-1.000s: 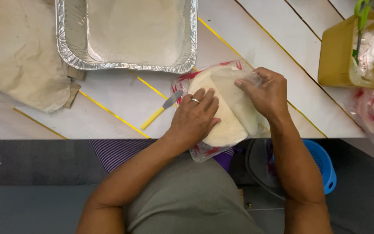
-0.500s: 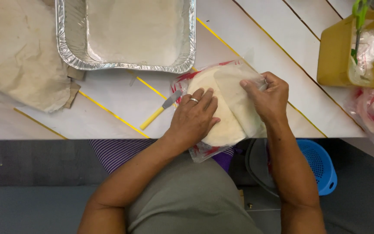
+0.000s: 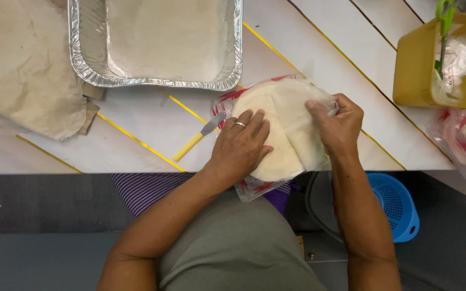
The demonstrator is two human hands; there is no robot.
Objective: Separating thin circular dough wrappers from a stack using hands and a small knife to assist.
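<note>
While my left hand (image 3: 239,144) lies flat on the flatbreads (image 3: 284,129), my right hand (image 3: 336,123) pinches their clear bag (image 3: 254,188); yellow-handled knife (image 3: 196,138) just left, foil tray (image 3: 152,43) beyond.

So there's a stack of round, pale flatbreads (image 3: 289,129) sitting in a clear plastic bag with red print (image 3: 254,186), lying flat at the near edge of the white table, bag's bottom corner hanging slightly over the edge.
</note>
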